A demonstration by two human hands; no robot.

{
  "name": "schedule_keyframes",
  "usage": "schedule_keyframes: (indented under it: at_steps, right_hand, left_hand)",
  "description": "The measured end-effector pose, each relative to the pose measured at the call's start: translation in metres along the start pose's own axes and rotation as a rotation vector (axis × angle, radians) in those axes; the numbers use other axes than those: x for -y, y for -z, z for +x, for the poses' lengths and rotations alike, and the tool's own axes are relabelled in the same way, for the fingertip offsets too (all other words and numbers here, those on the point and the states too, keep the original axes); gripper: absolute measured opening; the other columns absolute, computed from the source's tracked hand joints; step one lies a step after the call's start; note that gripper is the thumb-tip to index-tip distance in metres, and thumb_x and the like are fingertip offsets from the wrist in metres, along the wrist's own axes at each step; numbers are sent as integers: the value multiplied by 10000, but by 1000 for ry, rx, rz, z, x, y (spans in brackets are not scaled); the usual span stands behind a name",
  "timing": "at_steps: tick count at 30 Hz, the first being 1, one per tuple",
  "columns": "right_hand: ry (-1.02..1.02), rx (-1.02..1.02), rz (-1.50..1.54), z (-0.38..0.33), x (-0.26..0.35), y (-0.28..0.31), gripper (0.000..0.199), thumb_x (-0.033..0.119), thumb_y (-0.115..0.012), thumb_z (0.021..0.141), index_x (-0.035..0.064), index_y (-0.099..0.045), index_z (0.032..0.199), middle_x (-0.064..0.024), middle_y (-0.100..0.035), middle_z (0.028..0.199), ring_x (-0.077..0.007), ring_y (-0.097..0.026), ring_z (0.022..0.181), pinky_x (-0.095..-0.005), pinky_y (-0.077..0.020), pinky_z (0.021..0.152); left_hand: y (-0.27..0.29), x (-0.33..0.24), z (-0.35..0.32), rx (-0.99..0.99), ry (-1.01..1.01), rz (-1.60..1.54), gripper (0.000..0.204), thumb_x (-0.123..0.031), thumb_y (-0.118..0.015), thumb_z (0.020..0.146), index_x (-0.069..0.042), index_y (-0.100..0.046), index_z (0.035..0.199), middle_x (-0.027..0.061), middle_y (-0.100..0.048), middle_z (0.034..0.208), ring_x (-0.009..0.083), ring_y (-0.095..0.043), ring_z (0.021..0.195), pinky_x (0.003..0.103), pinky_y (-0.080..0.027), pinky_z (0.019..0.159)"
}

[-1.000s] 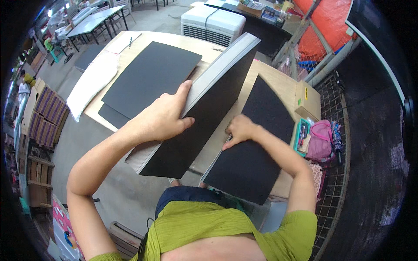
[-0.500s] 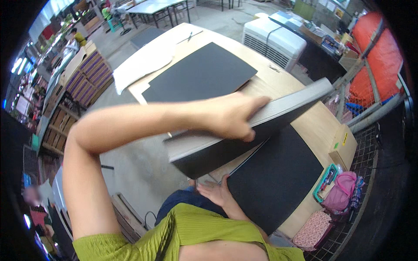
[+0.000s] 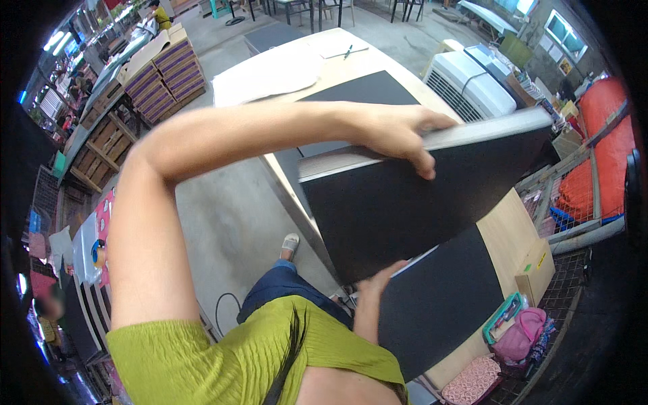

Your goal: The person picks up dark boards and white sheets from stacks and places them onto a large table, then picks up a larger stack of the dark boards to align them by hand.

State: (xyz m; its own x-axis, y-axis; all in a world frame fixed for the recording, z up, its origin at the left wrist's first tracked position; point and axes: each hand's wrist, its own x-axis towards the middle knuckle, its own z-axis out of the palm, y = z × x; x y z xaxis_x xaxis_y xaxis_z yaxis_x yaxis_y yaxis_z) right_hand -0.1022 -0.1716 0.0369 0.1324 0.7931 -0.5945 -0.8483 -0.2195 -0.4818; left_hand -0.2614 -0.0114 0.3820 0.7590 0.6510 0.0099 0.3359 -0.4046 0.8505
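A thick stack of black sheets (image 3: 418, 209) with pale grey edges stands tilted on its side above the table. My left hand (image 3: 398, 135) is closed over its upper long edge, the thumb on the black front face and the fingers over the edge. At the lower edge my right hand (image 3: 379, 280) presses up against the stack, partly hidden by it. Just beyond that hand, a second black stack (image 3: 442, 300) lies flat on the near right of the table. Another black stack (image 3: 378, 89) lies farther back, mostly covered by my left arm.
On the pale wooden table (image 3: 496, 233) are a white sheet (image 3: 270, 77), a pen (image 3: 348, 51) and a cardboard box (image 3: 534, 273). A teal basket (image 3: 503, 317), pink bag (image 3: 521, 336) and patterned pouch (image 3: 471, 379) sit at the right edge. An air cooler (image 3: 472, 81) stands behind.
The stack has been tipped more upright, showing more of its black face. My right hand has risen from an open palm below to its lower edge. The view has shifted.
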Motion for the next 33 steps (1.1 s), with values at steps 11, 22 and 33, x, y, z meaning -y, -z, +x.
schedule_keyframes:
  at_steps: [11, 22, 33]
  right_hand:
    - [874, -515, -674, 40, 0, -122, 1000, 708, -591, 825, -138, -428, 1333, -214, -516, 1320, -283, -538, 1181, -424, -442, 1015]
    - [535, -710, -711, 124, -121, -209, 838, 589, -536, 943, -165, -492, 1306, -218, -561, 1324, -289, -531, 1220, -370, -399, 1042]
    - [475, -785, -806, 101, -131, -260, 689, 506, -615, 934, -120, -582, 1221, -203, -637, 1166, -265, -619, 1056, -379, -509, 879]
  left_hand:
    - [153, 290, -83, -295, -199, -818, 1008, -116, -822, 600, -11, -357, 1489, 170, -336, 1545, 257, -288, 1440, 375, -136, 1204]
    - [229, 528, -93, -159, 255, -1019, 852, -6, -689, 717, 14, -332, 1491, 168, -416, 1485, 265, -408, 1354, 349, -345, 1100]
    - [252, 519, -76, -73, 328, -1016, 740, 51, -604, 754, 25, -376, 1457, 201, -485, 1401, 268, -540, 1216, 337, -470, 988]
